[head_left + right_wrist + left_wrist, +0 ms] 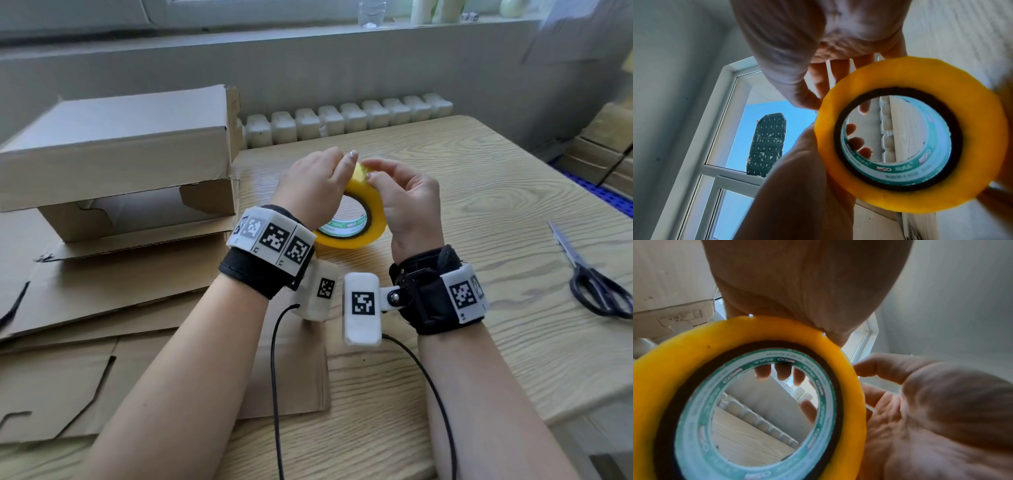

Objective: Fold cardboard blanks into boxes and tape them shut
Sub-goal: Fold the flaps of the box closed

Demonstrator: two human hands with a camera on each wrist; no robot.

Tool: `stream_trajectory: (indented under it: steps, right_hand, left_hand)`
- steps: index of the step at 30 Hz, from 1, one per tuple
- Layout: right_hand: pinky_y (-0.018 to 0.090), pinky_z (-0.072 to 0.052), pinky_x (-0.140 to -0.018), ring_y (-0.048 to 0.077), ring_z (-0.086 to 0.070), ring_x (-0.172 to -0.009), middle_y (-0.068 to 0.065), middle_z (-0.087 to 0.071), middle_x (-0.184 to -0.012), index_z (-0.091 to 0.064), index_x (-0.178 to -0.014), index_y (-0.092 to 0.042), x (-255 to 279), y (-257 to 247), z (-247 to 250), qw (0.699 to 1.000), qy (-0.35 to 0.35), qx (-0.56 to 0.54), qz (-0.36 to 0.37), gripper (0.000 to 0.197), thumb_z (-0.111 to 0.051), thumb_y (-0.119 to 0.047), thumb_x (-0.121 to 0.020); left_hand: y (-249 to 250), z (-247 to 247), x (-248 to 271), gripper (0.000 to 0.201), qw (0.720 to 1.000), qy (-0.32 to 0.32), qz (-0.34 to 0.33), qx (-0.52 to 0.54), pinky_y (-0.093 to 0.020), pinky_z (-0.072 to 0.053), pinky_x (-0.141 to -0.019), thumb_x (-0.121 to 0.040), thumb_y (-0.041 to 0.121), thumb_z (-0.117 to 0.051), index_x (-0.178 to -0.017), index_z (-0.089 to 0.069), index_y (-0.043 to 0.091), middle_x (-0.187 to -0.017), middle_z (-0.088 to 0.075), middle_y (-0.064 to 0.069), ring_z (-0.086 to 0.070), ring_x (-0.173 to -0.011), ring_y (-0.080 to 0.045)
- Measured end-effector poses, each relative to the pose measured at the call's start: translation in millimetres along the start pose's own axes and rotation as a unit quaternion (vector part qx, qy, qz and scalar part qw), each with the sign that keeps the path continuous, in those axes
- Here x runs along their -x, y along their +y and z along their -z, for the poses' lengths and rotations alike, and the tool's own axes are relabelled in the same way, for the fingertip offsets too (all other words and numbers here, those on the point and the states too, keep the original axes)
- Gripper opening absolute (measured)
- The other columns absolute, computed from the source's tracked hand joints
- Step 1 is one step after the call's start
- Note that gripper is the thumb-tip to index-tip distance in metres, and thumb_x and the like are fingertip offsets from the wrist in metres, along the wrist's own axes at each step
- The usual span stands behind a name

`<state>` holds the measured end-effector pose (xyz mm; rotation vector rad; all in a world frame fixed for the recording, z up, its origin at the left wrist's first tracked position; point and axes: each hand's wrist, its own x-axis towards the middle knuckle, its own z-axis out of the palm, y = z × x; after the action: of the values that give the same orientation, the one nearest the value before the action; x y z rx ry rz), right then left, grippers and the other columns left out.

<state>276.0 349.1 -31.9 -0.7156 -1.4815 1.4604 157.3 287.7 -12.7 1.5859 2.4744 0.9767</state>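
A yellow tape roll [368, 219] with a green-printed core is held on edge above the wooden table [479, 205], between both hands. My left hand [325, 178] grips the roll from the left, fingers curled over its top. In the left wrist view those fingertips [783, 371] show through the core of the roll [663, 369]. My right hand [400, 195] pinches the roll's upper rim from the right, thumb and fingers on the outer wrap. A folded cardboard box [120, 147] stands at the left on flat cardboard blanks [102, 308].
Black-handled scissors [596, 284] lie near the table's right edge. A white radiator [342, 120] runs behind the table under the window sill. More cardboard is stacked on the floor at the far right [603, 147]. Wrist-camera cables trail toward the table's near edge.
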Motion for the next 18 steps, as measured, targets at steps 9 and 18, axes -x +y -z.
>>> stream_trajectory:
  steps: [9, 18]
  right_hand:
    - [0.021, -0.049, -0.055, 0.009, -0.063, -0.062, -0.002, -0.071, -0.070, -0.075, -0.076, -0.013, -1.3, -2.6, 3.2, 0.997, 0.020, -0.060, -0.034, 0.025, -0.061, 0.005, -0.084]
    - [0.031, -0.058, -0.076, 0.017, -0.069, -0.078, 0.006, -0.075, -0.084, -0.076, -0.090, -0.009, -1.2, 0.7, 2.7, 0.998, -0.013, -0.051, -0.018, 0.013, -0.066, -0.001, -0.088]
  left_hand:
    - [8.4, -2.4, 4.2, 0.039, 1.000, 0.004, -0.010, -0.028, -0.035, -0.032, -0.073, -0.106, 0.041, -0.028, -0.069, -0.033, 0.027, -0.073, -0.040, 0.009, -0.044, -0.083, -0.023]
    - [2.6, -0.5, 2.5, 0.039, 1.000, 0.005, 0.011, -0.009, -0.035, -0.031, -0.073, -0.106, 0.040, -0.028, -0.073, -0.040, 0.023, -0.076, -0.045, 0.004, -0.046, -0.085, -0.024]
